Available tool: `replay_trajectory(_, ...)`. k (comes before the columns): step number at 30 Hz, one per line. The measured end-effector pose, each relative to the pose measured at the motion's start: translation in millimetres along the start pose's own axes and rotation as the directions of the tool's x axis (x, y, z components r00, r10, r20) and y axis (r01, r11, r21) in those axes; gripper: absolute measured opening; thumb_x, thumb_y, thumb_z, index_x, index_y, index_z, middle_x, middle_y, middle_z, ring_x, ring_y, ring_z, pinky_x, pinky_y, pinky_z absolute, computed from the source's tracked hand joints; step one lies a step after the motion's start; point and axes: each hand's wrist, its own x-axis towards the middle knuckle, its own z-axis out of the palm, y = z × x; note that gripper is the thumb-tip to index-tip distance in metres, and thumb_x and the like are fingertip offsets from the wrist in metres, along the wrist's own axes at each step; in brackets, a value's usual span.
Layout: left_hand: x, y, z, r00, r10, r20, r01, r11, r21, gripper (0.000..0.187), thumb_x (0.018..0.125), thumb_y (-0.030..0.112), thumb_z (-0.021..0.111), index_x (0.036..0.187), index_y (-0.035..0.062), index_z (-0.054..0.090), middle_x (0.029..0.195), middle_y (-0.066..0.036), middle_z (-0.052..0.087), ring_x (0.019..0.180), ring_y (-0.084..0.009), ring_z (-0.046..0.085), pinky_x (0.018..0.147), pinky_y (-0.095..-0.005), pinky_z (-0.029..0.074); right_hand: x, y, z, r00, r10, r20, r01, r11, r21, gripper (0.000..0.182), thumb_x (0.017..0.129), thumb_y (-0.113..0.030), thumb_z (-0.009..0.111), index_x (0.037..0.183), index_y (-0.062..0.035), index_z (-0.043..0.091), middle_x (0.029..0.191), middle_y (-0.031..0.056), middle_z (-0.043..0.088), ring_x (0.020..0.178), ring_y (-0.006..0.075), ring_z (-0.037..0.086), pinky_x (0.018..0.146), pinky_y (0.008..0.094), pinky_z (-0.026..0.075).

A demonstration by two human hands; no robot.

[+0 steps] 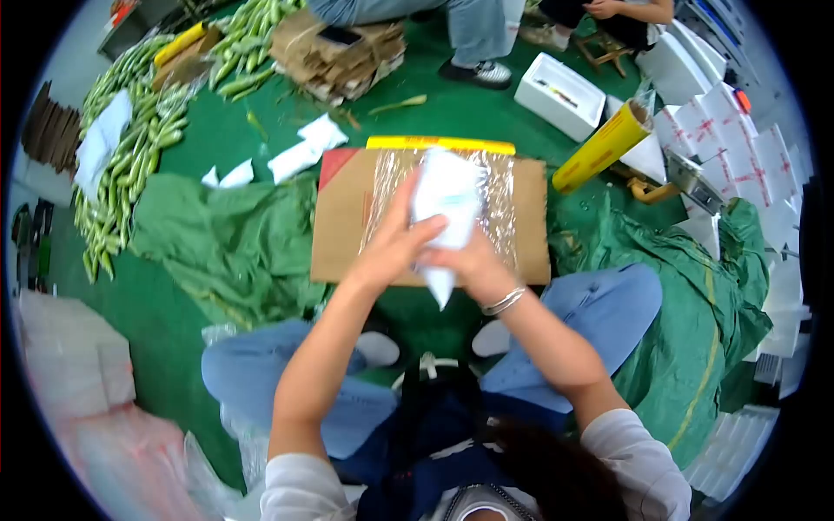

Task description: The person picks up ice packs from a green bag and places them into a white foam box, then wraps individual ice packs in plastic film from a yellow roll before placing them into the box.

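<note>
My left hand (pixel 395 239) is wrapped round the left side of a white paper bundle (pixel 447 187). On its lower right side, my right hand (pixel 476 260) also grips the bundle, fingers partly hidden. The paper is folded long and narrow, with a pointed end hanging toward me; what is inside, if anything, is hidden. Both hands are over a brown cardboard sheet (pixel 343 217) between my knees. Crinkled clear plastic film (pixel 501 208) lies across the cardboard, and a yellow strip (pixel 439 143) runs along its far edge.
Long green vegetables (pixel 143 148) are heaped at the left. White paper pieces (pixel 300 156) lie on the green floor. Green sacks (pixel 230 230) flank the cardboard. A yellow roll (pixel 604 148) and a white foam box (pixel 560 95) stand right. Other people sit beyond stacked cardboard (pixel 334 65).
</note>
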Motion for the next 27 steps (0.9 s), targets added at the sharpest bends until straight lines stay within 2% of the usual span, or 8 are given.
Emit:
replay_trajectory(4, -9, -40, -44, 0.946, -0.023, -0.325, 0.179, 0.869, 0.461, 0.07, 0.085, 0.04, 0.068, 0.133, -0.0037, 0.042, 0.131, -0.024, 0.048, 0.122, -0.0312, 0.049, 0.098, -0.0404, 0.042, -10, 12, -43, 0.946, -0.091, -0.31, -0.038, 0.92, -0.389, 0.107, 0.057, -0.022, 0.081, 0.144, -0.0028, 0.022, 0.124, 0.0206, 0.049, 0.113, 0.0333, 0.049, 0.099, 0.0426, 0.04)
replay_trajectory(6, -36, -95, -91, 0.906, -0.1, -0.412, 0.42, 0.345, 0.84, 0.078, 0.077, 0.048, 0.073, 0.124, -0.0081, 0.045, 0.123, -0.03, 0.051, 0.112, -0.0387, 0.055, 0.089, -0.0448, 0.048, -1, 18, -53, 0.914, -0.183, -0.363, -0.199, 0.576, -0.792, 0.106, 0.052, -0.02, 0.08, 0.142, -0.0038, 0.027, 0.118, 0.0245, 0.043, 0.113, 0.0392, 0.043, 0.099, 0.0461, 0.037)
replay_trajectory(13, -56, -170, -78, 0.922, -0.253, -0.294, 0.331, 0.117, 0.936, 0.044, 0.086, 0.042, 0.062, 0.083, -0.0013, 0.053, 0.077, -0.022, 0.064, 0.073, -0.0343, 0.065, 0.063, -0.0435, 0.051, 57, 97, -43, 0.99, -0.107, -0.094, -0.094, 0.005, -0.996, 0.105, 0.051, -0.028, 0.081, 0.141, -0.0031, 0.033, 0.111, 0.024, 0.047, 0.106, 0.0388, 0.045, 0.097, 0.0474, 0.034)
replay_trajectory(17, -39, -131, -91, 0.674, -0.72, -0.161, 0.737, 0.672, 0.078, 0.031, 0.091, 0.027, 0.057, 0.072, 0.0035, 0.051, 0.063, -0.008, 0.055, 0.057, -0.0194, 0.055, 0.05, -0.031, 0.042, 35, 128, -27, 0.979, -0.175, 0.108, 0.095, -0.079, -0.992, 0.098, 0.055, -0.023, 0.079, 0.14, -0.0032, 0.035, 0.117, 0.0274, 0.046, 0.111, 0.04, 0.045, 0.1, 0.0466, 0.034)
replay_trajectory(19, -16, -91, -76, 0.72, -0.682, 0.13, 0.621, 0.55, -0.558, 0.032, 0.091, 0.014, 0.051, 0.061, 0.0084, 0.043, 0.058, -0.001, 0.044, 0.051, -0.0111, 0.042, 0.047, -0.026, 0.032, 22, 114, -18, 0.978, -0.126, 0.164, 0.175, 0.079, -0.981, 0.091, 0.057, -0.019, 0.078, 0.138, -0.0045, 0.04, 0.112, 0.0273, 0.049, 0.109, 0.0396, 0.046, 0.099, 0.0467, 0.034)
replay_trajectory(21, 5, -108, -54, 0.785, -0.614, 0.081, 0.522, 0.585, -0.621, 0.027, 0.092, 0.014, 0.052, 0.069, 0.0008, 0.055, 0.059, -0.003, 0.051, 0.054, -0.0143, 0.048, 0.051, -0.0278, 0.038, 24, 118, -25, 0.977, -0.118, 0.176, 0.188, 0.093, -0.978, 0.089, 0.056, -0.021, 0.079, 0.135, -0.0047, 0.043, 0.112, 0.0268, 0.049, 0.108, 0.0402, 0.046, 0.098, 0.0455, 0.036)
replay_trajectory(25, 36, -127, -42, 0.966, -0.223, 0.128, 0.164, 0.918, 0.361, 0.05, 0.088, 0.034, 0.064, 0.125, 0.0027, 0.056, 0.091, -0.011, 0.068, 0.077, -0.0272, 0.066, 0.074, -0.0321, 0.052, 67, 117, -67, 0.98, 0.0, 0.198, 0.183, 0.383, -0.906, 0.089, 0.05, -0.031, 0.083, 0.127, -0.0026, 0.048, 0.114, 0.0255, 0.053, 0.11, 0.0388, 0.049, 0.097, 0.0415, 0.04)
replay_trajectory(27, 42, -108, -38, 0.801, 0.293, 0.523, -0.598, 0.338, 0.726, 0.07, 0.077, 0.039, 0.073, 0.135, 0.0085, 0.047, 0.103, -0.013, 0.067, 0.084, -0.033, 0.067, 0.081, -0.0358, 0.053, 78, 111, -84, 0.905, 0.348, 0.245, -0.129, 0.773, -0.621, 0.092, 0.049, -0.029, 0.083, 0.129, -0.0015, 0.046, 0.128, 0.0218, 0.051, 0.113, 0.031, 0.054, 0.096, 0.0395, 0.044)
